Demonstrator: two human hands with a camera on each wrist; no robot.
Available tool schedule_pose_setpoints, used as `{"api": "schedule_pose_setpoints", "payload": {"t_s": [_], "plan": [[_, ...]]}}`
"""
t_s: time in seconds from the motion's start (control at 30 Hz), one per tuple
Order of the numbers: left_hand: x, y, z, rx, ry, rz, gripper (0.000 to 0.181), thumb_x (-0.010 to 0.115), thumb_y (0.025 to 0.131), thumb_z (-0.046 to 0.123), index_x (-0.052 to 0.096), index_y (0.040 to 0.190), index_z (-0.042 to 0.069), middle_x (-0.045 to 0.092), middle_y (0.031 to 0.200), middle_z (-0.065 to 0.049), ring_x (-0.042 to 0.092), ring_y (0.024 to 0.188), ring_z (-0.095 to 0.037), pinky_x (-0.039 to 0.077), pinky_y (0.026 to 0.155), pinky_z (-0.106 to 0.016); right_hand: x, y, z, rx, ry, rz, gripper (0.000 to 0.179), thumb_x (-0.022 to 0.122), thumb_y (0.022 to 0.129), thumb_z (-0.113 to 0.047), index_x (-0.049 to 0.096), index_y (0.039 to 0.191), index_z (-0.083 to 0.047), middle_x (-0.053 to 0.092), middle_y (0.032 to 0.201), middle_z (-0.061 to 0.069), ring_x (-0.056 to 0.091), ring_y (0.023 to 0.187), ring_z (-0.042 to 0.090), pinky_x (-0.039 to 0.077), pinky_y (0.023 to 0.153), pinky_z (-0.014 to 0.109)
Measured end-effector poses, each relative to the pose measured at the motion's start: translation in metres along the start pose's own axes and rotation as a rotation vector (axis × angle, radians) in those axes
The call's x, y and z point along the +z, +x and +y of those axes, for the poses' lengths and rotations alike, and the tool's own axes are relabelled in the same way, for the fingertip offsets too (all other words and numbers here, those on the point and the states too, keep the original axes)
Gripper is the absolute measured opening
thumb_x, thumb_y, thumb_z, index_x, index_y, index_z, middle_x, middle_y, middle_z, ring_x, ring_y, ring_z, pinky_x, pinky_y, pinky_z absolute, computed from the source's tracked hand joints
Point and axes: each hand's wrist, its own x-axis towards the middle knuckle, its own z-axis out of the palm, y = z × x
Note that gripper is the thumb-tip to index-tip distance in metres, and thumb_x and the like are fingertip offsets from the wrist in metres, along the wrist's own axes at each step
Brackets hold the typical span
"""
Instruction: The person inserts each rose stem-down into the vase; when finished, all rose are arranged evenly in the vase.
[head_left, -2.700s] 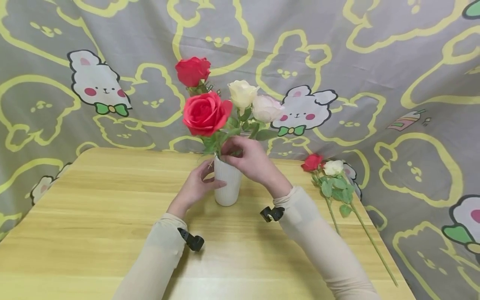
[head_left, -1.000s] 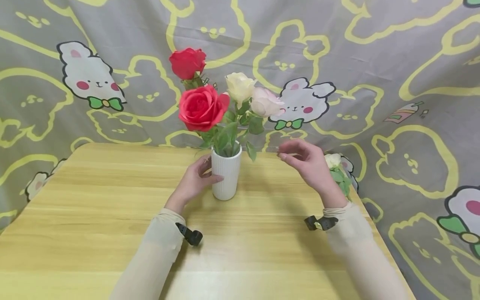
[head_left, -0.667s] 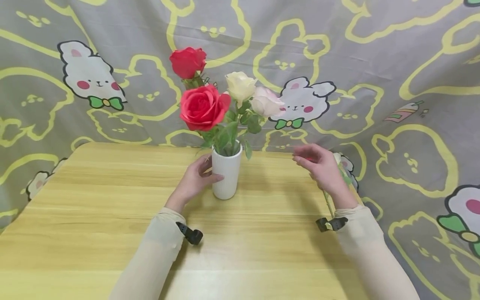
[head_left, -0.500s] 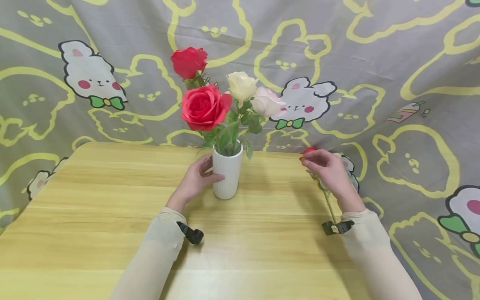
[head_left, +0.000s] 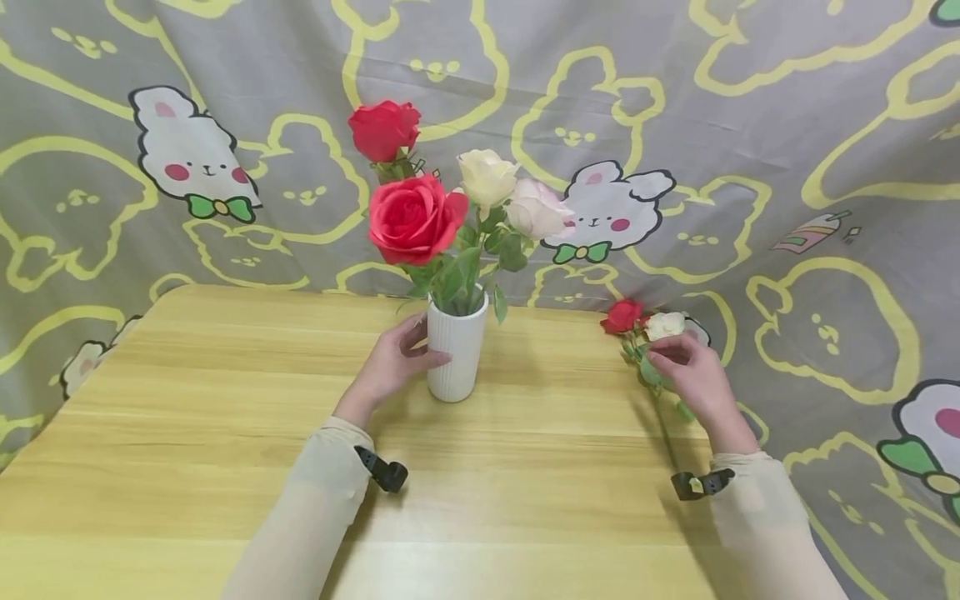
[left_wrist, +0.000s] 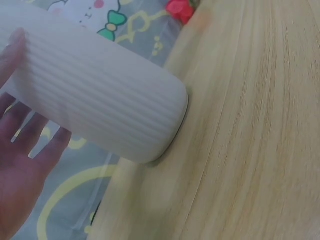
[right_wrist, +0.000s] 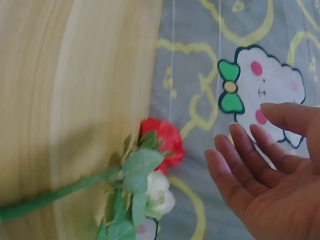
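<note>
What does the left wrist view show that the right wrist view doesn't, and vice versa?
Only left wrist: the left hand holding the white vase.
Only right wrist: the right hand, holding nothing, plus a white rose, leaves and a green stem.
Both: the wooden table, patterned cloth and a red rose, cropped in the left wrist view.

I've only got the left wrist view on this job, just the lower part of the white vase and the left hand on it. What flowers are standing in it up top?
Observer: The head view shows two red roses, a cream rose and a pale pink rose in the white vase.
Operator: Good. The right hand is out of my picture. Is it holding anything?
Observer: No. In the right wrist view, the right hand holds nothing.
</note>
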Motion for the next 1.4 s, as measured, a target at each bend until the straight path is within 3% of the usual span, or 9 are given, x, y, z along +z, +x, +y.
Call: {"api": "schedule_pose_setpoints", "payload": {"t_s": [0.17, 0.3, 0.53, 0.63, 0.83, 0.93, 1.1, 1.27, 1.4], "plan": [[-0.001, -0.001, 0.000, -0.013, 0.004, 0.001, 0.069, 0.078, 0.084, 0.005, 0.046, 0.146, 0.013, 0.048, 0.145, -0.009, 0.043, 0.134, -0.024, 0.042, 0.107, -0.041, -0.005, -0.001, 0.013, 0.029, -0.044, -0.043, 0.038, 0.056, 0.101, -0.024, 0.059, 0.123, 0.007, 0.061, 0.119, 0.026, 0.056, 0.110, 0.037, 0.049, 0.082, 0.033], [-0.001, 0.000, -0.001, -0.010, 0.005, 0.009, 0.069, 0.078, 0.084, 0.004, 0.047, 0.145, 0.012, 0.049, 0.144, -0.010, 0.044, 0.134, -0.025, 0.043, 0.106, -0.042, -0.009, -0.004, 0.021, 0.048, -0.149, -0.093, 0.037, 0.052, 0.102, -0.021, 0.059, 0.124, 0.008, 0.060, 0.119, 0.027, 0.056, 0.108, 0.042, 0.050, 0.084, 0.048], [0.000, 0.001, 0.000, -0.013, 0.024, 0.010, 0.068, 0.079, 0.084, 0.008, 0.049, 0.144, 0.013, 0.049, 0.144, -0.007, 0.045, 0.133, -0.023, 0.044, 0.106, -0.041, -0.010, -0.005, 0.036, 0.162, -0.208, -0.194, 0.039, 0.053, 0.100, -0.019, 0.056, 0.124, 0.011, 0.056, 0.122, 0.033, 0.053, 0.109, 0.048, 0.048, 0.084, 0.055], [0.000, 0.001, 0.000, -0.021, 0.029, 0.016, 0.068, 0.080, 0.083, 0.009, 0.049, 0.143, 0.014, 0.049, 0.144, -0.006, 0.045, 0.133, -0.022, 0.044, 0.106, -0.040, -0.007, -0.002, 0.040, 0.203, -0.176, -0.223, 0.044, 0.055, 0.099, -0.022, 0.054, 0.126, 0.013, 0.056, 0.121, 0.033, 0.055, 0.106, 0.045, 0.049, 0.084, 0.052], [-0.001, 0.000, -0.002, -0.037, 0.023, 0.015, 0.068, 0.079, 0.084, 0.009, 0.048, 0.144, 0.014, 0.047, 0.146, -0.007, 0.043, 0.134, -0.023, 0.043, 0.107, -0.041, 0.000, 0.007, 0.048, 0.201, -0.108, -0.260, 0.038, 0.057, 0.099, -0.018, 0.058, 0.116, 0.016, 0.061, 0.088, 0.017, 0.057, 0.081, 0.028, 0.048, 0.066, 0.034], [-0.001, -0.001, 0.003, -0.060, 0.019, 0.015, 0.069, 0.078, 0.085, 0.007, 0.046, 0.146, 0.012, 0.045, 0.148, -0.009, 0.042, 0.135, -0.025, 0.042, 0.107, -0.043, 0.005, 0.013, 0.052, 0.201, -0.112, -0.256, 0.034, 0.056, 0.098, -0.014, 0.060, 0.112, 0.016, 0.061, 0.078, 0.013, 0.058, 0.072, 0.022, 0.046, 0.060, 0.030], [-0.001, -0.003, 0.006, -0.060, 0.013, 0.020, 0.067, 0.078, 0.085, 0.006, 0.047, 0.144, 0.011, 0.046, 0.147, -0.009, 0.042, 0.135, -0.025, 0.043, 0.107, -0.043, 0.013, 0.019, 0.059, 0.178, -0.228, -0.223, 0.029, 0.055, 0.092, -0.010, 0.065, 0.108, 0.012, 0.066, 0.083, 0.013, 0.061, 0.076, 0.023, 0.050, 0.065, 0.030], [-0.001, 0.001, -0.004, -0.025, 0.021, 0.030, 0.066, 0.080, 0.083, 0.009, 0.050, 0.142, 0.014, 0.049, 0.145, -0.006, 0.045, 0.132, -0.021, 0.045, 0.105, -0.039, 0.017, 0.020, 0.059, 0.224, -0.184, -0.226, 0.028, 0.059, 0.090, -0.008, 0.063, 0.106, 0.014, 0.065, 0.090, 0.018, 0.062, 0.076, 0.026, 0.051, 0.066, 0.032], [-0.001, 0.001, -0.004, -0.017, 0.020, 0.028, 0.066, 0.080, 0.083, 0.009, 0.050, 0.142, 0.013, 0.049, 0.144, -0.007, 0.046, 0.132, -0.023, 0.044, 0.105, -0.042, 0.021, 0.022, 0.060, 0.249, -0.205, -0.213, 0.023, 0.068, 0.085, -0.011, 0.067, 0.097, 0.009, 0.064, 0.079, 0.013, 0.060, 0.075, 0.027, 0.048, 0.063, 0.033]]}}
